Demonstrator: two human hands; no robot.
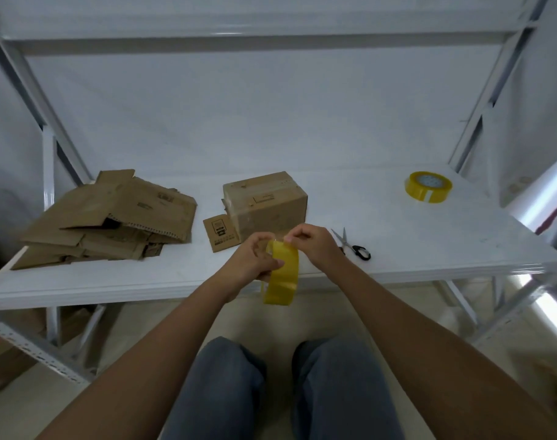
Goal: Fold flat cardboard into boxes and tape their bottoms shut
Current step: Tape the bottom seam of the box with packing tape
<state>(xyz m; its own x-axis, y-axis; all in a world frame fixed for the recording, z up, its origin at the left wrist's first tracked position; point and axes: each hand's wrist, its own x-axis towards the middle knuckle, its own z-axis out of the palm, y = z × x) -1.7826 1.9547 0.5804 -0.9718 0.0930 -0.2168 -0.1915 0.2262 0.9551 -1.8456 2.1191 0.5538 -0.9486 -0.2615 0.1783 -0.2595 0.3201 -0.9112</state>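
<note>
While the left hand (255, 258) grips the tape roll (283, 274) upright, the right hand (308, 242) pinches its top edge, the box (267, 201) just beyond.

Nothing can be read: the dark printed marks on the loose cardboard flap (220, 234), the folded box (266, 201) and the flat cardboard stack (112, 217) are too blurred.

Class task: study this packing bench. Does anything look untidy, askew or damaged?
Yes. The flat cardboard pile at the left lies fanned and crooked, with one ragged, torn-looking edge. A loose cardboard piece lies beside the assembled box.
</note>
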